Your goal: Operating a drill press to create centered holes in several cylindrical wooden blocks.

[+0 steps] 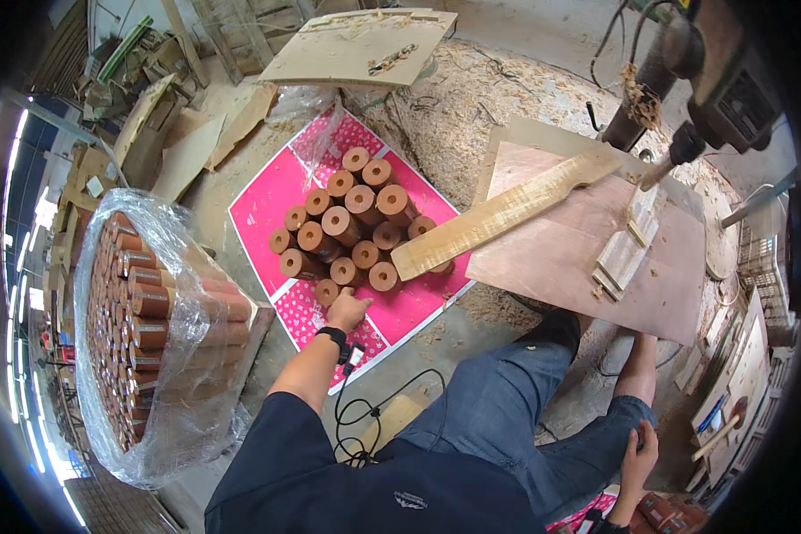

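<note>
Several brown wooden cylinders [362, 200], each with a round hole in its end, stand grouped on a pink patterned sheet [262, 214] on the floor. At the group's near edge, my left hand [347, 310] is closed against the nearest cylinder [327, 292]; some of its fingertips are hidden. A black band circles that wrist. My right hand [639, 456] holds nothing and lies on my bent leg near the knee, fingers apart. In front of my legs is the drill press [725, 98], its chuck above a board-covered table [552, 249].
A long wooden strip [507, 214] crosses the table and overhangs the cylinders. Beside the chuck lies a wooden jig [630, 240]. Plastic-wrapped stacked cylinders [151, 329] stand at left. A black cable [365, 423] loops beneath my left arm. Wood shavings [472, 98] cover the far floor.
</note>
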